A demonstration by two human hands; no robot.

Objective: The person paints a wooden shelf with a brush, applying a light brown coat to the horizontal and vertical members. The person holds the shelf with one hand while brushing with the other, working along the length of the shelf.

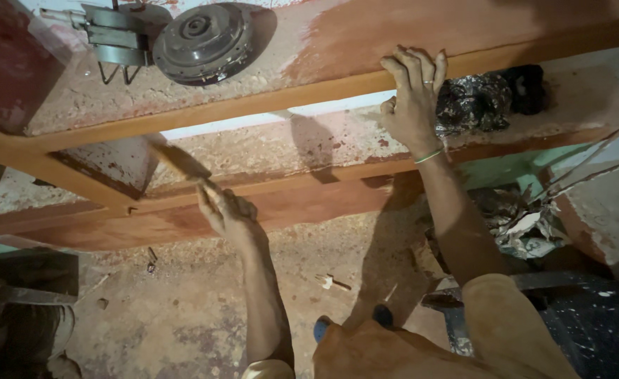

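1. Brush (pixel 183 163) sits in my left hand (pixel 228 210), my fingers closed round its handle. Its bristle end points up and to the left, blurred, against the underside of the wooden frame (pixel 267 203).
2. My left hand is left of centre, just below the lower rail of the frame, with my bare forearm running down toward the near edge.
3. My right hand (pixel 411 98) is further right and farther away. Its fingers are curled over the edge of the upper rail (pixel 309 91), gripping it; the thumb is tucked underneath. A thin green band (pixel 429 156) circles that wrist, and a ring shows on one finger.
4. The frame's rails are orange-brown and look freshly coated. The boards between them are pale and rough, with reddish smears.
5. Just right of my right hand, a crumpled dark bundle (pixel 481 102) lies on the board, touching or nearly touching my fingers.
6. Far left, on the upper board, rests a round grey metal disc (pixel 200 42), with a grey metal bracket (pixel 116 35) just beside it on the left.
7. Below the frame lies a dusty floor (pixel 183 309) with small scraps on it. Crumpled paper (pixel 527 228) sits to the right, near a dark speckled surface (pixel 597 323).
8. My knees, in tan cloth, fill the near edge.
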